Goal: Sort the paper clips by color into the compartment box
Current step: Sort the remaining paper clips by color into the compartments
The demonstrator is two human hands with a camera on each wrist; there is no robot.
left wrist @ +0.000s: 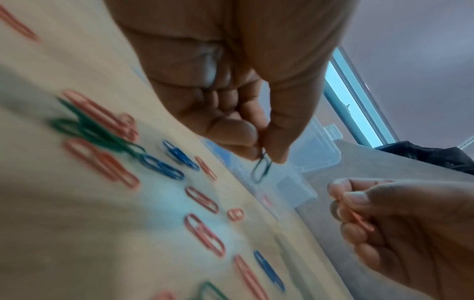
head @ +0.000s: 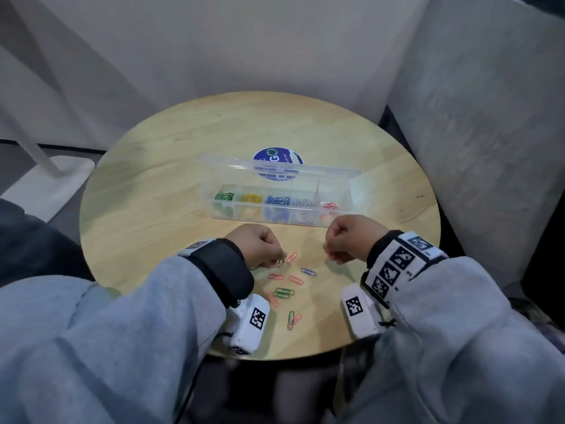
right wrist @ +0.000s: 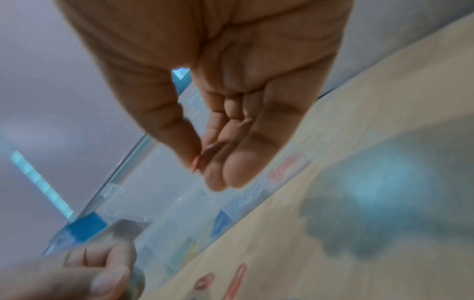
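Note:
A clear compartment box point(head: 347, 197) lies open mid-table, its compartments holding green, yellow, blue, silver and red clips from left to right. My left hand point(head: 276, 260) hovers just in front of it and pinches a dark green paper clip point(left wrist: 261, 168) between thumb and forefinger. My right hand point(head: 328, 250), to the right, pinches a red paper clip point(left wrist: 357, 219) in curled fingers point(right wrist: 212, 172). Loose red clips point(head: 296, 280), a blue clip point(head: 308, 271) and green clips point(head: 283, 292) lie on the table between my wrists.
The round wooden table point(head: 183, 148) carries a blue sticker point(head: 276, 156) behind the box's raised lid point(head: 232, 166). A grey cushion point(head: 489, 133) stands to the right and a white lamp base point(head: 52, 185) is on the floor at the left.

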